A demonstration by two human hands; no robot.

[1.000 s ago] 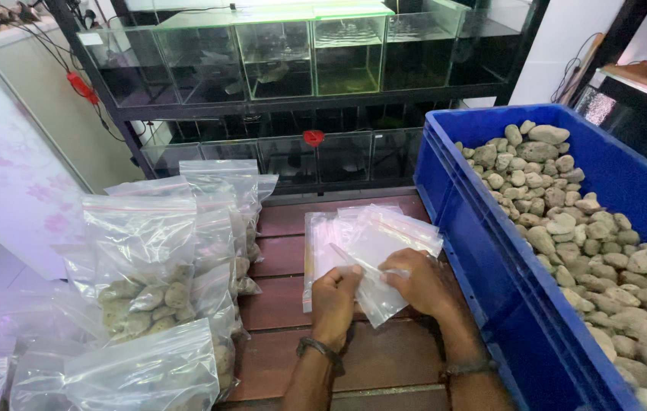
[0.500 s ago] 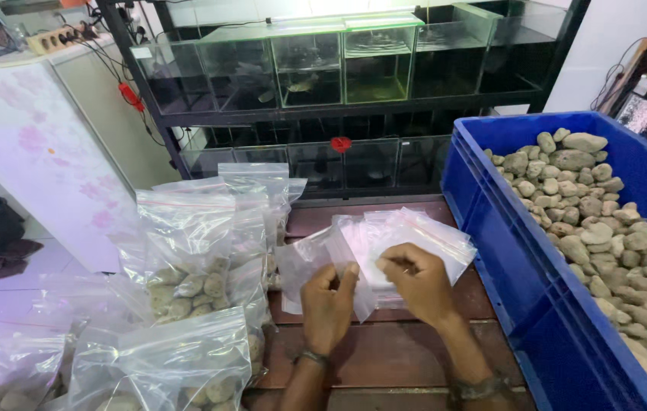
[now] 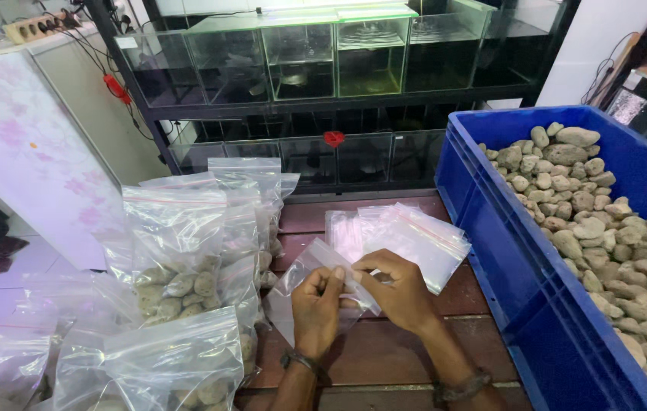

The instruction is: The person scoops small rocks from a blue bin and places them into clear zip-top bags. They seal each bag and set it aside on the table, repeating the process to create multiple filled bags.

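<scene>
Head view: hands (image 3: 358, 293) pinch clear bag (image 3: 310, 285) between them.

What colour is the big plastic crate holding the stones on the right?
Blue: the plastic crate of pale grey-beige stones shows clearly in the head view.

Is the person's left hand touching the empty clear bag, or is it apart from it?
Touching. The head view shows the left hand with its fingers pinching the edge of the empty clear bag, opposite the right hand, above the wooden table.

Clear zip bag (image 3: 310, 283), apparently empty, held above bench
</scene>
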